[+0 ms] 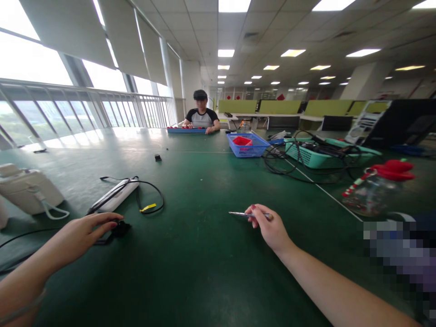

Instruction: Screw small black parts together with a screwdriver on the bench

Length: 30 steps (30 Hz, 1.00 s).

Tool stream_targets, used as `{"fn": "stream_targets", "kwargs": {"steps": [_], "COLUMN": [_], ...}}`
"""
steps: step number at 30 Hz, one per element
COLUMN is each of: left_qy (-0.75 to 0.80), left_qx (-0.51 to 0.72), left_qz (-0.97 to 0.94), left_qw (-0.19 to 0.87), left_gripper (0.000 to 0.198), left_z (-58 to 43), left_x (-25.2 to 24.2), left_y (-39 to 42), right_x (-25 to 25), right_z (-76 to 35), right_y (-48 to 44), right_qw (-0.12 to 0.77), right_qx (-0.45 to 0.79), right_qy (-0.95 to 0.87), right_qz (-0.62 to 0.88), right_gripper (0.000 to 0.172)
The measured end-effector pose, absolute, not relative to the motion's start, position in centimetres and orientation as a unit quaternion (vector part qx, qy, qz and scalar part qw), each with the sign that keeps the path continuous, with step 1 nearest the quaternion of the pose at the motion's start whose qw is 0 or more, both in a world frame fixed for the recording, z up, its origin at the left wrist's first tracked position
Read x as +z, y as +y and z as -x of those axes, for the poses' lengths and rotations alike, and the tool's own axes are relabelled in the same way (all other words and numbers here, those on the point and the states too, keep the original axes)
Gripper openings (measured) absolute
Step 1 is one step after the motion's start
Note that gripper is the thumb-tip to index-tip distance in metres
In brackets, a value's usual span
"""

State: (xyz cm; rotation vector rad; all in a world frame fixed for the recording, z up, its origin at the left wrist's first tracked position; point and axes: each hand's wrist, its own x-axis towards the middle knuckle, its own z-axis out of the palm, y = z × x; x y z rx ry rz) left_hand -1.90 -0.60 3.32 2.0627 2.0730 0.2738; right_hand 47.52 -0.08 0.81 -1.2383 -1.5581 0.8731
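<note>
My left hand reaches over the green table, fingers stretched forward and resting on a small black part joined to a black cable. Just beyond it lies a white power strip with a looped black cable carrying a yellow tag. My right hand hovers at the table's middle, its fingers pinched round a thin metal tool that points left.
A white appliance stands at the left edge. A blue basket with a red box, a teal tray of tangled cables and a red-lidded glass jar sit to the right. Another person sits at the far end.
</note>
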Motion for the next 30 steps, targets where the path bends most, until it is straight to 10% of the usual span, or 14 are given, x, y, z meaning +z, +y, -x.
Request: {"fn": "stream_targets", "kwargs": {"steps": [30], "left_qy": [0.679], "left_qx": [0.098], "left_qz": [-0.722], "left_qw": [0.092], "left_gripper": [0.054], "left_z": [0.3], "left_x": [3.1], "left_y": [-0.4], "right_x": [1.2], "right_z": [-47.4], "right_y": [-0.4], "right_qw": [0.468], "right_qx": [0.350], "right_qy": [-0.643], "right_qz": [0.495], "right_gripper": [0.043]}}
